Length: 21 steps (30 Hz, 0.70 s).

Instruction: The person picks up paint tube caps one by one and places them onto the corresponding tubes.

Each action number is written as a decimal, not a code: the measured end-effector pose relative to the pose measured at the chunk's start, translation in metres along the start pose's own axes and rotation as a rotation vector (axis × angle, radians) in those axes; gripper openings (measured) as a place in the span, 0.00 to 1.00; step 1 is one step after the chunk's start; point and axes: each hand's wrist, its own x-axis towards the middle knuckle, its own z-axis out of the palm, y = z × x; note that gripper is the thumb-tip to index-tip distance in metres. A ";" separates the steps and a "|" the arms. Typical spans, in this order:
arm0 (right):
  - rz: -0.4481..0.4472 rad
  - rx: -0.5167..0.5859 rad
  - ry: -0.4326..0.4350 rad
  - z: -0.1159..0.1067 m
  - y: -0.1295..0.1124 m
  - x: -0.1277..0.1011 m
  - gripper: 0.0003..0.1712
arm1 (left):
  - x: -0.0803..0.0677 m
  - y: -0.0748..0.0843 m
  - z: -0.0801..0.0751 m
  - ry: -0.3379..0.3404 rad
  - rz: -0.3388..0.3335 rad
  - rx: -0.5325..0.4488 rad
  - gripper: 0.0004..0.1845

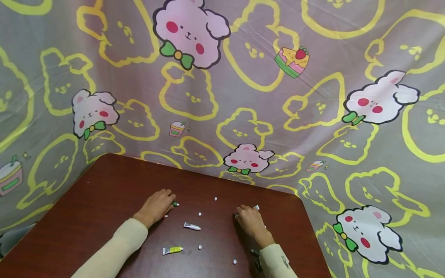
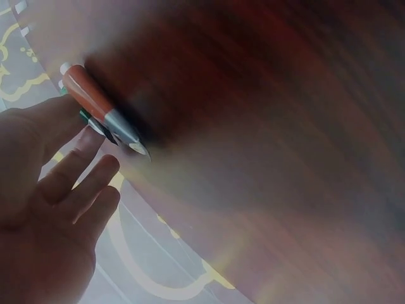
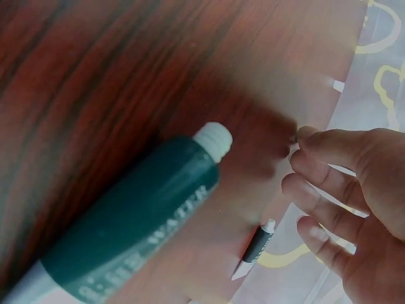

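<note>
The orange paint tube [image 2: 95, 101] lay on the dark wooden table [image 1: 104, 200] at the fingertips of the left hand [image 1: 156, 206], with a green tube [image 1: 175, 204] tucked just behind it and poking out past the fingers. The wrist view showed that hand's grip open: the fingers [image 2: 82, 183] were straight and relaxed beside the tubes, closing on neither.

The right hand [image 1: 251, 220] rested further along the table with its fingers [image 3: 323, 190] curled towards something small and pale [image 1: 256, 207] at their tips. Whether the grip had actually closed on it could not be told. A dark green tube [image 3: 126, 234] with a white neck lay near that wrist, and a small black tube [image 3: 256, 247] lay close to the table's edge.

Between the hands lay a white tube [image 1: 192, 226], a yellow tube [image 1: 172, 250] and several loose white caps [image 1: 199, 213], all well apart.

The work appeared to be gathering or sorting these small pieces. It would likely have gone best with the left forefinger and thumb pinching the orange tube at its body rather than its flat crimped end, so that the green one was not dragged along. The caps looked apt to roll, so a fingertip pressed straight down on each would suit. Anything near the table's edge called for a slow approach from the outer side.
</note>
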 end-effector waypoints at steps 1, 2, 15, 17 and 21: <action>0.001 0.003 0.002 0.000 0.000 0.000 0.12 | 0.000 0.000 0.000 -0.003 -0.001 0.001 0.12; 0.002 0.005 0.005 -0.001 -0.001 0.000 0.12 | 0.000 0.000 0.000 -0.005 -0.003 0.002 0.12; -0.002 0.052 0.069 -0.008 -0.006 -0.002 0.15 | -0.003 0.000 -0.002 -0.012 0.007 0.053 0.12; -0.005 0.049 0.091 -0.012 -0.007 -0.003 0.16 | -0.002 0.001 -0.002 -0.003 0.011 0.043 0.11; 0.002 0.049 0.116 -0.023 -0.008 -0.003 0.14 | 0.003 0.005 -0.006 0.028 0.029 0.033 0.11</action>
